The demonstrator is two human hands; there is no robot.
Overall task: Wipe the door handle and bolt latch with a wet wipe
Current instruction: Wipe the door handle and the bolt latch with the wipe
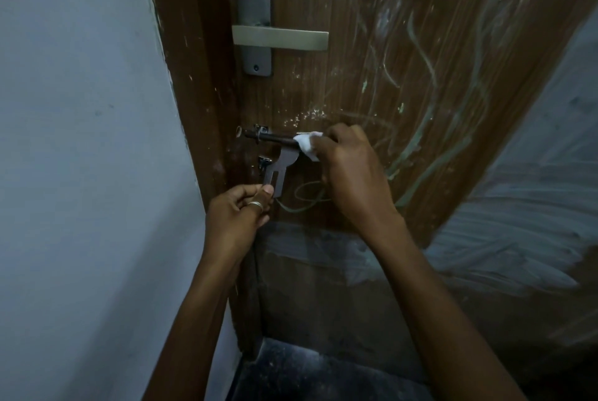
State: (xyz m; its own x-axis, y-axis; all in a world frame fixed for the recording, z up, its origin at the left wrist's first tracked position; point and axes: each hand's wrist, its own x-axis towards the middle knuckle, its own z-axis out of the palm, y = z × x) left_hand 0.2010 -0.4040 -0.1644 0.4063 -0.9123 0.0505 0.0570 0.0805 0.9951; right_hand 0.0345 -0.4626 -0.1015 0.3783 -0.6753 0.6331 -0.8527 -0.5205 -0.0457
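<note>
**Wipe on the bolt, both hands at the latch**

Standing by the brown door (pixel 356 77), I take the bolt latch (pixel 275 141) as my marker. It is a dark rod lying level near the door's edge. Its flat plate (pixel 279 167) hangs down from it, slotted at the lower end.

The right hand (pixel 349 170) comes in from the latch's right side. Its grip is closed on a white wet wipe (pixel 307 145), bunched in the fingers. The wipe is pressed against the rod's right end, just above where the plate joins it.

The left hand (pixel 238 216) sits below the latch and slightly left. Its grip is closed too, with thumb and fingers pinching the bottom tip of the plate. A silver ring (pixel 255 204) shows on one of its fingers.

Well above the latch is the door handle (pixel 281 38), a pale metal lever pointing right from a tall backplate, with no hand on it.

Left of the latch runs the dark door frame (pixel 200 93), and beyond that a grey-blue wall (pixel 81 141). To the latch's right, pale greenish scribbles (pixel 420 70) loop across the wood. Small white flecks dot the door just above the rod. Far below the latch lies a dark floor (pixel 307 374).
</note>
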